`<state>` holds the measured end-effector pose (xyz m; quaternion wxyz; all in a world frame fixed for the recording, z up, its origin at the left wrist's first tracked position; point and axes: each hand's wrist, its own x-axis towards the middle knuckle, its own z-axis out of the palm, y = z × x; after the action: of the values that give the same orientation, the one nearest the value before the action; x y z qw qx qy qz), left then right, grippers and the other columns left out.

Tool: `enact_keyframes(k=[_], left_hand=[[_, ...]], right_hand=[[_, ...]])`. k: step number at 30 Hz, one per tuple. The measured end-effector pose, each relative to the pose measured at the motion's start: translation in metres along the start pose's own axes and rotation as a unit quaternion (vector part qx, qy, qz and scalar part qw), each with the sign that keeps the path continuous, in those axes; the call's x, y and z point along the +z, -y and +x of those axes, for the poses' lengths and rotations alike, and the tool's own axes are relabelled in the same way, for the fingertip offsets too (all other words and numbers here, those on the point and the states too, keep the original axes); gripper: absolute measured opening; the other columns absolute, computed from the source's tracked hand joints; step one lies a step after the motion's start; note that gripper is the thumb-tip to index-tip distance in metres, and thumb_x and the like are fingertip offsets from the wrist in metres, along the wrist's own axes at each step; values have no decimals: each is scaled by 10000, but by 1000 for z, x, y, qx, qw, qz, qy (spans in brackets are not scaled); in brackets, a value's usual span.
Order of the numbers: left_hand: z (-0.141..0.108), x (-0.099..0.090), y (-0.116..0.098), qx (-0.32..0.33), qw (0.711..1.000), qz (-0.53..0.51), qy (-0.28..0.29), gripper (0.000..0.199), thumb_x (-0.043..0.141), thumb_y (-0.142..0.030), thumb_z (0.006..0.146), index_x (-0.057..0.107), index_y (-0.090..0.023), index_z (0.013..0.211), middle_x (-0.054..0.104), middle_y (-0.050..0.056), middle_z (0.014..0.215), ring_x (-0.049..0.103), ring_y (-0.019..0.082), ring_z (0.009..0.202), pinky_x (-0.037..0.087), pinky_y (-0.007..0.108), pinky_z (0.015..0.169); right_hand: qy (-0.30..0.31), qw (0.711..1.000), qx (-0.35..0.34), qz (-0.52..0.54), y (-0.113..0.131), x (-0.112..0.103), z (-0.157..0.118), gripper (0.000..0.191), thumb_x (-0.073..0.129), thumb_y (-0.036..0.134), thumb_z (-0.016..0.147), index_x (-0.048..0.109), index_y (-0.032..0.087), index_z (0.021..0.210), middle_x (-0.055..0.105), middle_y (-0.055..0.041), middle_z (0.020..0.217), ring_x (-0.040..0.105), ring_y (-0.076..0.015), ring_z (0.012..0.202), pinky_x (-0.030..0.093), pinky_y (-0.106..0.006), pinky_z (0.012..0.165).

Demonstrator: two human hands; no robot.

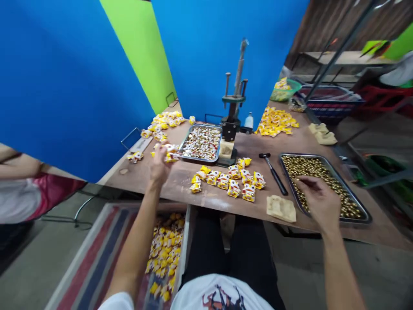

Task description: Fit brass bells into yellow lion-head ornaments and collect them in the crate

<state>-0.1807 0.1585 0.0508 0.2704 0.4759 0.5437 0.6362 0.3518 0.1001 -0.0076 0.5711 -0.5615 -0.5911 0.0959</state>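
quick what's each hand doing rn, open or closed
left hand: closed, holding yellow wrapped packets
right hand: partly closed over a metal tray of gold balls, cannot tell if it holds anything

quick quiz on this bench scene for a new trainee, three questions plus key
1. Which hand is over the metal tray of gold-coloured beads?
2. True or false: the black-handled hammer lies on the wooden table between that tray and the row of yellow packets.
3. Fill the gap: the left hand touches yellow wrapped packets beside a metal tray of mixed pieces; the upright machine right of that tray is a ____.

Key: 1. the right hand; 2. true; 3. hand press
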Motion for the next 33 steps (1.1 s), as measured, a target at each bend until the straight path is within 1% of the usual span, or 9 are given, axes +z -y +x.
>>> enact_keyframes(k=[2, 5, 8, 12, 18, 22, 27, 31, 33], left_hand=[[-38, 27, -9, -59, 989, -118, 67, 516, 597, -646, 1059, 656, -196, 1304, 779, 119, 1174, 800, 250, 999, 670, 382, 843], [-96, 70, -27, -150, 931, -289, 163, 543, 756, -646, 999, 651, -233, 1335, 788, 96, 1128, 814, 256, 966, 668, 338, 723], [-138, 101, -38, -186, 903, -335, 193, 529, 727, -654, 1023, 666, -250, 1360, 802, 98, 1107, 808, 262, 945, 591, 279, 580], [-163, 125, -37, -208, 894, -348, 191, 538, 629, -729, 1051, 683, -261, 1313, 782, 103, 1062, 760, 240, 843, 451, 251, 454], [-187, 140, -35, -211, 923, -261, 187, 476, 713, -726, 1003, 621, -391, 1328, 612, 20, 913, 606, 173, 676, 469, 273, 474], [-197, 139, -39, -228, 931, -210, 193, 502, 678, -749, 999, 591, -463, 1404, 577, 34, 940, 526, 178, 646, 432, 289, 469], [-202, 131, -37, -184, 941, -209, 191, 410, 644, -705, 1030, 625, -412, 1315, 563, 26, 889, 486, 181, 619, 394, 309, 471], [-210, 124, -13, -202, 932, -226, 200, 421, 636, -704, 1036, 584, -377, 1297, 526, -4, 817, 428, 142, 515, 289, 270, 400], [-220, 119, 8, -214, 931, -225, 190, 431, 632, -725, 1035, 586, -365, 1267, 537, -5, 827, 453, 136, 518, 319, 260, 404]], right_hand=[[57, 997, -28, 44, 50, 31, -16, 256, 809, 499, 1013, 841, 280, 1142, 857, -80, 1123, 822, -278, 1001, 683, -445, 963], [137, 976, -107, 130, 115, 77, -43, 129, 791, 370, 1060, 851, 279, 1130, 868, -65, 1112, 825, -274, 1056, 675, -445, 1001], [144, 958, -179, 172, 144, 105, -58, 140, 793, 239, 1063, 851, 298, 1176, 866, -50, 1112, 818, -261, 1069, 663, -442, 1001], [121, 955, -210, 171, 141, 105, -66, 292, 811, 142, 1034, 837, 323, 1263, 861, -33, 1108, 801, -248, 1078, 654, -434, 982], [129, 956, -202, 167, 127, 87, -76, 325, 785, 118, 1047, 823, 321, 1297, 848, -39, 1110, 798, -237, 1028, 667, -425, 931], [142, 960, -199, 137, 128, 79, -82, 384, 747, 131, 1075, 768, 346, 1393, 839, -38, 1150, 788, -242, 1051, 666, -430, 954], [161, 959, -207, 112, 132, 80, -90, 378, 696, 134, 1095, 713, 336, 1414, 803, -64, 1186, 765, -272, 1102, 656, -450, 985], [182, 957, -200, 107, 121, 98, -110, 410, 587, 70, 1100, 656, 309, 1426, 771, -84, 1193, 748, -279, 1100, 663, -439, 941], [186, 957, -200, 102, 110, 109, -126, 412, 555, 54, 1094, 638, 292, 1420, 762, -94, 1198, 743, -282, 1090, 668, -435, 920]])
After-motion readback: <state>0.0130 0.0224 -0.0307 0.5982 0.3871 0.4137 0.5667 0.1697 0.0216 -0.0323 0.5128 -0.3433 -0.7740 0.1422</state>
